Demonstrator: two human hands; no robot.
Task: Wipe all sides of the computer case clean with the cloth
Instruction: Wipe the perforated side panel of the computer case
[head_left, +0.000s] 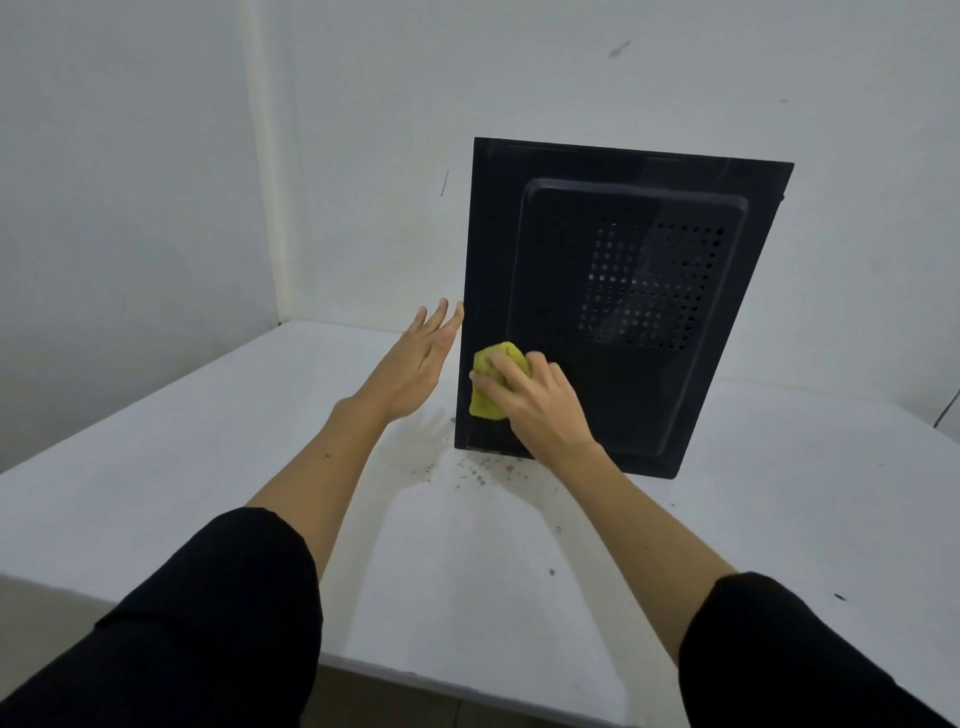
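Note:
A black computer case (613, 291) stands upright on a white table (208, 457), its side panel with a raised field and a patch of vent holes turned toward me. My right hand (535, 405) grips a bunched yellow cloth (493, 379) and presses it against the panel's lower left corner. My left hand (421, 358) is beside the case's left edge with fingers straight, its fingertips at or just touching that edge.
White walls rise close behind the case and on the left, meeting in a corner. Dark specks of dirt (467, 470) lie on the table in front of the case's base. A dark cable (948, 410) shows at the far right edge.

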